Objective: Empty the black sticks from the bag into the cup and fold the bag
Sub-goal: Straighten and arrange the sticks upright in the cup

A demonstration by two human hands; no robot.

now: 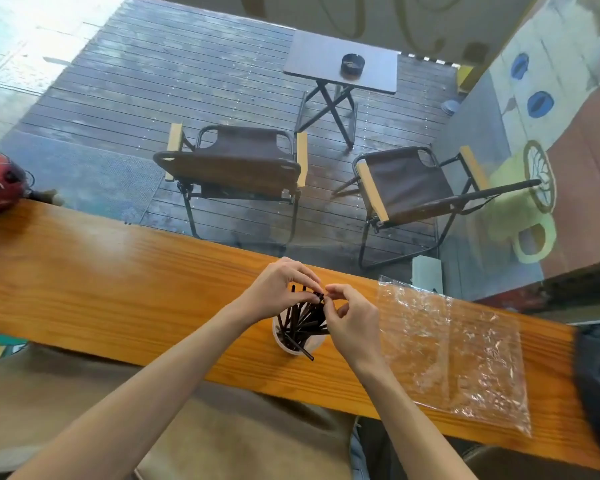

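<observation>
Head view shows the sticks (303, 320) already standing in the cup (297, 344) on the bench (118, 289), both hands (281, 289) (352, 323) pinching stick tips above it, while the emptied bag (454, 348) lies flat alongside, not yet folded.

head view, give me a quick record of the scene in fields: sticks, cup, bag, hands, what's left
sticks: black sticks stand bunched in the cup, one leaning out over its near rim
cup: pale cup upright on the wooden counter
bag: clear plastic bag lies flat and unfolded on the counter, to the right of the cup, looks empty
left hand: left hand pinches the stick tops above the cup
right hand: right hand fingers at the same stick tops
left to do: fold the bag
</observation>
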